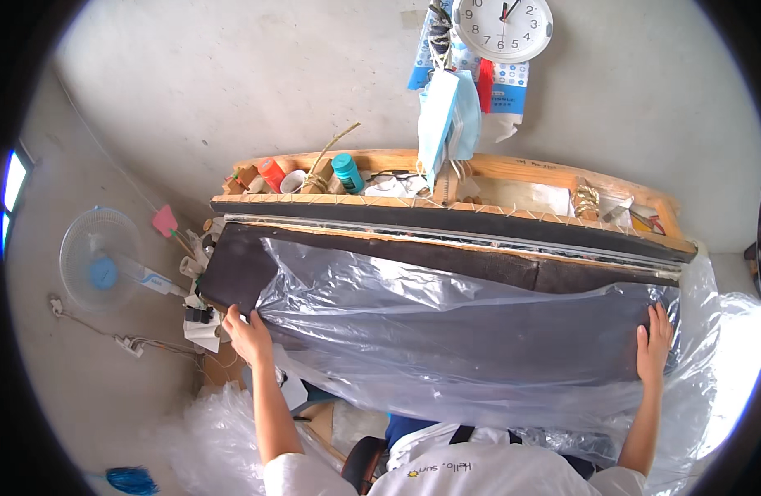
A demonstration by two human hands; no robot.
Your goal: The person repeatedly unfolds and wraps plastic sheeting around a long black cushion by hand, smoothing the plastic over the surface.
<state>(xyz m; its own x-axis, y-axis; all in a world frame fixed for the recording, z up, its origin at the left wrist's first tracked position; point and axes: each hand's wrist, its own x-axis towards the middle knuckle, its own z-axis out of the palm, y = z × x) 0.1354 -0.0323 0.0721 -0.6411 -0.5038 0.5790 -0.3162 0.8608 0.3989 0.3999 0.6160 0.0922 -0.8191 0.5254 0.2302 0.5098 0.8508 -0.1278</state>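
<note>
A sheet of clear plastic film [447,331] lies wrinkled over a long dark padded work surface [236,264], whose left end shows bare. My left hand [250,337] rests at the front left edge of that surface, fingers apart, with its thumb against the film's left edge. Far to the right, my right hand [655,343] lies on the film with its fingers stretched out flat. The film hangs over the near edge toward my body and spreads past the right end. Whether my left fingertips pinch any film is hard to see.
A wooden rack [521,169] behind holds a red bottle [271,174], a teal bottle [347,173] and a white cup [293,182]. Face masks [448,120] hang below a wall clock [503,25]. A fan [104,260] stands left; more plastic [219,438] lies low left.
</note>
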